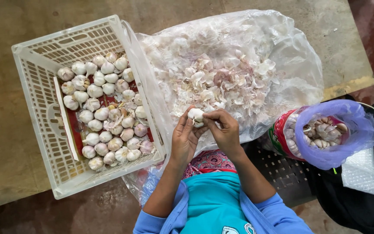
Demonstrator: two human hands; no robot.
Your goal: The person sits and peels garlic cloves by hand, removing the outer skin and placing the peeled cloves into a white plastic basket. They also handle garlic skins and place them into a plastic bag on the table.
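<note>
**Peeling garlic over a bag of skins**

Nearest the camera you get a turquoise top with blue sleeves, both forearms reaching away from the body. A bit of red patterned fabric peeks out between the arms.

The 2 hands meet in the middle of the view. The left hand sits with the fingers upright and close together, cupping 1 garlic bulb from the left. The right hand curls over from the right, fingertips pinching at the same bulb, thumb tucked in against it. So the bulb is held between both hands, just above the near edge of the clear plastic bag.

That bag spreads out beyond the hands and is loaded with papery garlic skins, white with some pinkish bits.

To the left is a white plastic crate with slotted walls, holding a heap of whole garlic bulbs on a red liner. To the right, a purple bag sits open with cloves inside, a red and green sack under it.

Everything sits on a brownish concrete floor.
</note>
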